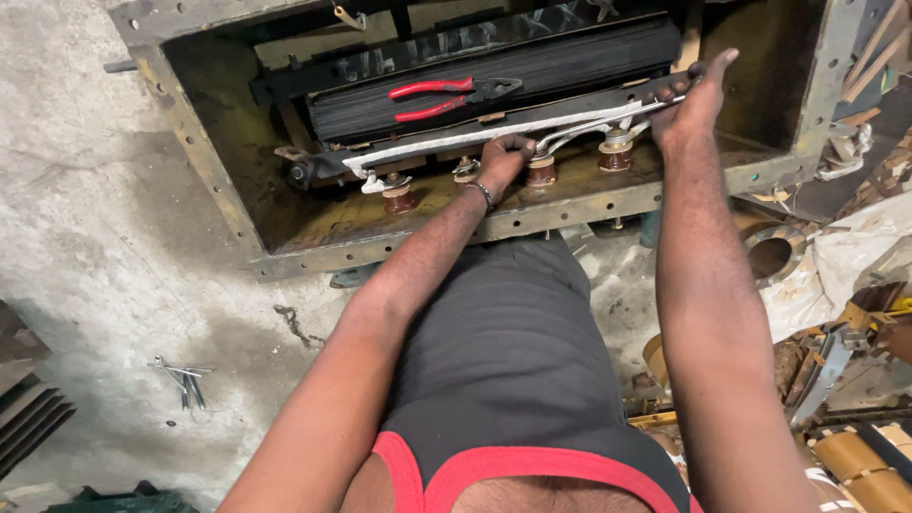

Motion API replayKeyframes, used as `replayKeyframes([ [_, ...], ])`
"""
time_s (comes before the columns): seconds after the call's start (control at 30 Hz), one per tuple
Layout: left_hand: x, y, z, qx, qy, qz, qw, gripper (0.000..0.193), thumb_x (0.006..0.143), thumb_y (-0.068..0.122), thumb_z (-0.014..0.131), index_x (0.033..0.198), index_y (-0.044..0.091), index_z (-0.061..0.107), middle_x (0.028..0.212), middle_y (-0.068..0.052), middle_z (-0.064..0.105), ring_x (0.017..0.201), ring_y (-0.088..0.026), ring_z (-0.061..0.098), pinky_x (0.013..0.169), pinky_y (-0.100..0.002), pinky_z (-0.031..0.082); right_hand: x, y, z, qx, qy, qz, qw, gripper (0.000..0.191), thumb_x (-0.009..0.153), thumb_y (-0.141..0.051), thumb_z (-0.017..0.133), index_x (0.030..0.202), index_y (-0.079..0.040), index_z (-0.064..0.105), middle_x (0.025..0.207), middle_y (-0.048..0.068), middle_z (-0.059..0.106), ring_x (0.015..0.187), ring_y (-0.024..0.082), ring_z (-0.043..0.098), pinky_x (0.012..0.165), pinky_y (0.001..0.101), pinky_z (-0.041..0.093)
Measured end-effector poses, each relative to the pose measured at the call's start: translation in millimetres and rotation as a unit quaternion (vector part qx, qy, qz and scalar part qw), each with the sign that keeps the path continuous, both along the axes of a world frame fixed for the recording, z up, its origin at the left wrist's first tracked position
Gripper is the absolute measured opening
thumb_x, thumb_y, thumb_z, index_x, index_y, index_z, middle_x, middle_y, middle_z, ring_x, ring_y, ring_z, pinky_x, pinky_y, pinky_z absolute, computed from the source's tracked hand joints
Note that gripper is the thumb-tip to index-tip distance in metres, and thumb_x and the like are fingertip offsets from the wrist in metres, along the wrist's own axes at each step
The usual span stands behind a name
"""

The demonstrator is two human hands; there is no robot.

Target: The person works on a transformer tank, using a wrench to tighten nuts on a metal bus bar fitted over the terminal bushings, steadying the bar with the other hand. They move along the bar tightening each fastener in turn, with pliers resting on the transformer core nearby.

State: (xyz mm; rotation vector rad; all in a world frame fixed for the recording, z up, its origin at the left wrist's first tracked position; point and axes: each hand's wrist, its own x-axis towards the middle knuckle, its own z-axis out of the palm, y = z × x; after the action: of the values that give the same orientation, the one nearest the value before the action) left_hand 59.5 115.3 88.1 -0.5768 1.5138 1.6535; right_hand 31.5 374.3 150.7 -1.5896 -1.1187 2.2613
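we are gripping the white bar [475,138] in the metal box [204,142] with our left hand [503,160], closed tight; our right hand [692,100], at three o'clock, is pressing half-open. we are keeping it level, we think.

Both arms reach forward; left hand [503,160] curled shut, right hand [692,103] flat.

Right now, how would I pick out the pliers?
Look inside the open rusty metal box, on top of the dark stacked block. The pliers lie there, just beyond the left hand. Their red handles are unique inside the box.
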Motion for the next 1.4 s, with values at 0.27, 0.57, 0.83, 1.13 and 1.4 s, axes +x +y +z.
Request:
replayKeyframes([
  [0.27, 3.3, -1.5, -3.6, 0.03, -0.008, -0.003, 1.0, 0.017, 0.094, 0.022, 0.073, 0.098, 0.006, 0.076, 0.081, -0.004, 0.073, 0.063, -0.012, 0.063, 0.054, -0.031, 0.053, 12.9, 9.1, -17.1, -0.054, 0.097, -0.022, 0.994, 0.039, 0.104, -0.051, 0.053, 0.094, -0.014, 0.048, 0.065, 0.0, 0.034, 0.06, 0.017, 0.035, 0.068, 0.0414, 0.04],
  [0.57, 5.1, 2.3, -11.7, 0.029, 0.027, -0.013, 0.999, 0.021, 0.093, 0.021, 0.075, 0.102, 0.002, 0.077, 0.091, -0.004, 0.078, 0.081, -0.011, 0.067, 0.074, -0.029, 0.056, 45.2, 12.0, -19.5, -0.001, 0.121, -0.025, 0.992, 0.031, 0.101, -0.042, 0.057, 0.09, -0.013, 0.051, 0.068, 0.004, 0.041, 0.063, 0.022, 0.042, 0.069, 0.0439, 0.044],
  [0.83, 6.8, -1.1, -16.0, 0.022, 0.036, -0.04, 0.998, 0.022, 0.094, 0.021, 0.075, 0.104, 0.002, 0.078, 0.097, -0.005, 0.079, 0.087, -0.011, 0.068, 0.081, -0.029, 0.055, 52.6, 14.8, -20.7, -0.016, 0.087, -0.107, 0.99, 0.044, 0.097, -0.05, 0.055, 0.071, -0.015, 0.049, 0.055, -0.002, 0.033, 0.052, 0.016, 0.031, 0.061, 0.0392, 0.037],
  [1.13, 1.7, -9.5, -15.2, 0.094, -0.051, 0.011, 0.994, 0.023, 0.095, 0.02, 0.07, 0.109, 0.004, 0.08, 0.099, -0.005, 0.079, 0.085, -0.014, 0.069, 0.079, -0.031, 0.056, 69.7, -203.8, 72.9, 0.375, 0.085, 0.217, 0.897, 0.044, 0.11, -0.044, 0.042, 0.08, -0.013, 0.051, 0.075, 0.0, 0.05, 0.073, 0.014, 0.051, 0.065, 0.0326, 0.044],
  [1.4, 6.3, -8.4, -18.8, 0.153, -0.111, 0.064, 0.98, 0.028, 0.099, 0.026, 0.067, 0.11, 0.0, 0.073, 0.096, -0.004, 0.072, 0.082, -0.016, 0.064, 0.07, -0.035, 0.055, 53.7, -211.9, 86.2, 0.302, 0.209, 0.325, 0.871, 0.037, 0.114, -0.027, 0.05, 0.089, -0.002, 0.055, 0.081, 0.0, 0.052, 0.077, 0.009, 0.044, 0.068, 0.0294, 0.039],
])
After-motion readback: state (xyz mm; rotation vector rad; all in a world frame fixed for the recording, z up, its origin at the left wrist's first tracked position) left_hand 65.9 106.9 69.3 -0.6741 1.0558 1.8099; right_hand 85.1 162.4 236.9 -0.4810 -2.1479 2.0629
